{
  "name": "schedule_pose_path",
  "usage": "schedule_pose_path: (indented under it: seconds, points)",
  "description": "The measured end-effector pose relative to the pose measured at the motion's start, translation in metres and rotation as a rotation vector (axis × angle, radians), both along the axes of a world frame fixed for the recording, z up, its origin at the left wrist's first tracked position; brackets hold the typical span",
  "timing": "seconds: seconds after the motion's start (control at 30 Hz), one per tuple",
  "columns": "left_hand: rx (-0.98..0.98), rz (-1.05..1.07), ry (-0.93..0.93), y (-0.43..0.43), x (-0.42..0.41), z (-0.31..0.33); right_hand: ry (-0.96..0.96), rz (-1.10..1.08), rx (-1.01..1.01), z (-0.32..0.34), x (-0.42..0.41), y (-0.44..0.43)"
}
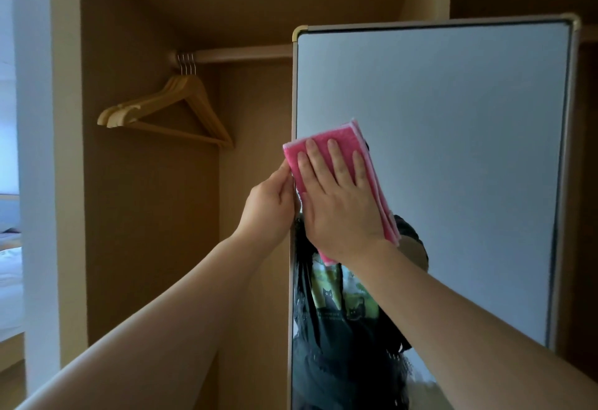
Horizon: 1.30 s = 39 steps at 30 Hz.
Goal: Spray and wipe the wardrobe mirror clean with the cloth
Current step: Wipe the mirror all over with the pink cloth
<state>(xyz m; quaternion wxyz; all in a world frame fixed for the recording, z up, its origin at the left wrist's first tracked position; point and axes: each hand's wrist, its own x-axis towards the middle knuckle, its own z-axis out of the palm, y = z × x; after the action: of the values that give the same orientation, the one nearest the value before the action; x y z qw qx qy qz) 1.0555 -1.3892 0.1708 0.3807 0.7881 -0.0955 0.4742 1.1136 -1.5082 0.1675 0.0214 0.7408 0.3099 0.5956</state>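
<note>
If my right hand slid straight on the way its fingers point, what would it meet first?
Ahead lies bare mirror glass; going up and slightly left, the right hand on the pink cloth would probably meet the mirror frame near its top left corner.

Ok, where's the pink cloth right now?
Head view, centre: the pink cloth is pressed flat on the mirror near its left edge, under the right hand, beside the left hand gripping that edge.

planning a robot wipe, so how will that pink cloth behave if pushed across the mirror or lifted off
Probably floppy: the pink cloth lies folded in layers, so lifted by a corner it would likely unfold. Pressed under the flat right hand, it should slide easily on the smooth mirror.
</note>
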Motion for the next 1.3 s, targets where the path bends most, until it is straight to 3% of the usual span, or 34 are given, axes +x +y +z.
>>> schedule_pose_path:
  seconds: [0.23,0.63,1.0,1.3]
  points:
    - [-0.036,-0.058,-0.008,0.0,-0.003,-0.008,0.031,0.004,0.031,-0.027,-0.002,0.002]
    - [-0.2,-0.08,0.251,0.001,-0.013,-0.1,-0.017,0.068,-0.133,-0.016,-0.003,-0.023]
    - [-0.185,-0.046,0.444,0.004,-0.021,-0.152,-0.051,0.061,-0.121,-0.016,0.002,-0.02]
    - [-0.141,-0.112,0.493,0.004,-0.03,-0.173,-0.055,0.029,-0.124,-0.013,0.003,-0.018]
